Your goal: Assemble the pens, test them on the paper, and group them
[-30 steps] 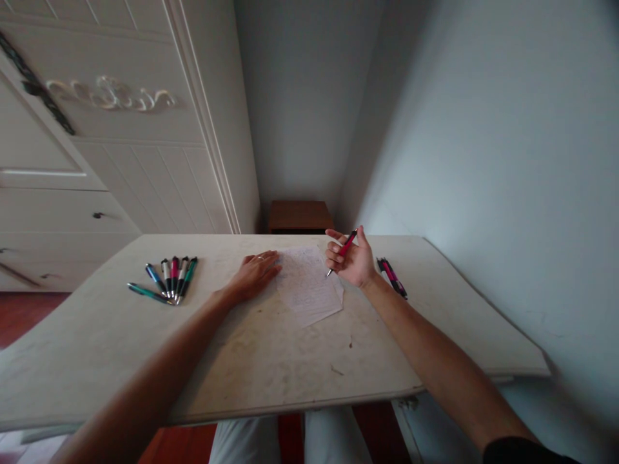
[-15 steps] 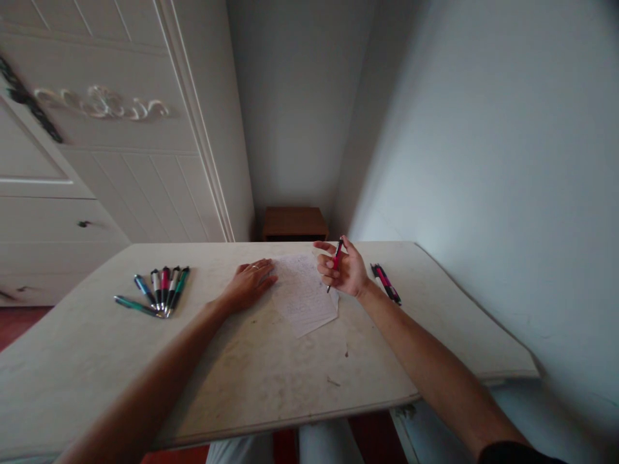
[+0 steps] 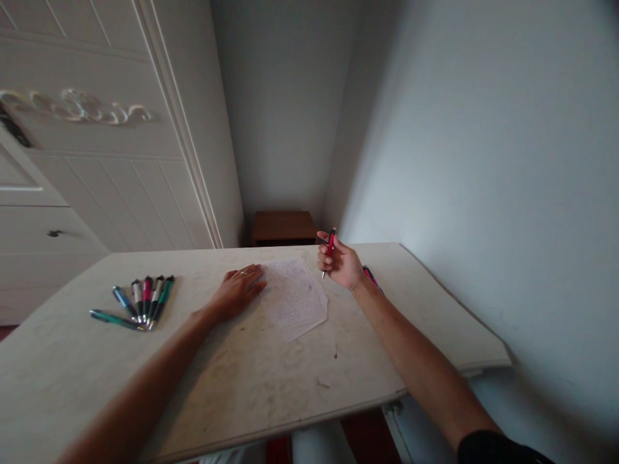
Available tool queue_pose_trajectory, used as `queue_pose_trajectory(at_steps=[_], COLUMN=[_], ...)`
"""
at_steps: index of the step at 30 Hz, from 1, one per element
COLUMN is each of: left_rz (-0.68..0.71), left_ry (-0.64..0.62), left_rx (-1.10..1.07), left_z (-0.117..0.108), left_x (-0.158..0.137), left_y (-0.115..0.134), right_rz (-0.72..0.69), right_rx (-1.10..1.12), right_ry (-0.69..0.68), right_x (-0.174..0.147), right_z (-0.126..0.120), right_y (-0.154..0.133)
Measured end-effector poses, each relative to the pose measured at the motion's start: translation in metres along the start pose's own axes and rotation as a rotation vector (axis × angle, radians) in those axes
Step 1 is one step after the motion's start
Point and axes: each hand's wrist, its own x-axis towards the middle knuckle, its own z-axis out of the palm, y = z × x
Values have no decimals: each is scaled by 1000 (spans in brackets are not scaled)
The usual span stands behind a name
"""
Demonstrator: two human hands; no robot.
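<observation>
My right hand [image 3: 342, 263] is closed around a pink and black pen [image 3: 331, 243], held nearly upright with its silver tip pointing down, above the upper right side of the paper. Sheets of paper [image 3: 294, 299] covered in handwriting lie stacked on the white table [image 3: 271, 380]. Flat on the left edge of the top sheet rests my left hand [image 3: 240, 288], its fingers stretched out and a ring on one finger. Partly hidden behind my right wrist are dark pens with pink parts [image 3: 371, 277].
Several pens [image 3: 147, 299] in blue, white, pink and green lie fanned out on the table's left side. A white cabinet [image 3: 97, 200] stands at the left, a pale wall [image 3: 459, 161] at the right. A small brown wooden stand [image 3: 284, 224] is beyond the far edge.
My right hand has lifted slightly with the pen, which now stands more upright and clear of the fingertips. The whole view has shifted a little to the right.
</observation>
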Motion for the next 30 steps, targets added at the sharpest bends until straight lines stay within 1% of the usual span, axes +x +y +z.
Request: queue_pose_trajectory(at_steps=[4,8,10,12,15,16,20,22,25,28,30], left_rz=[0,4,6,6,4,2,5,-5,-31,-38,-38], left_ry=[11,13,10,12,31,37,35,37,35,15,1], left_rx=[2,-2,0,4,0,-1,6,15,32,45,55], left_z=[1,2,3,2,2,2,4,4,4,2,1], left_x=[0,1,2,2,2,2,3,3,3,3,3], left_y=[-1,-4,-5,-5,-5,-5,-8,-9,-8,-6,-4], right_rz=[-144,-304,-371,-426,-438,-422,-343,-316,-271,-220,-180], right_rx=[-45,-86,-189,-343,-595,-683,-958,-1119,-1318,-1517,-1614], right_ry=[132,241,263,306,443,484,555,567,591,652,661], right_x=[4,0,-7,-14,-27,-31,-45,-48,-48,-45,-45], right_z=[-8,-20,-28,-40,-63,-72,-108,-121,-133,-139,-141], right_y=[-16,-43,-56,-67,-80,-84,-95,-97,-97,-97,-99])
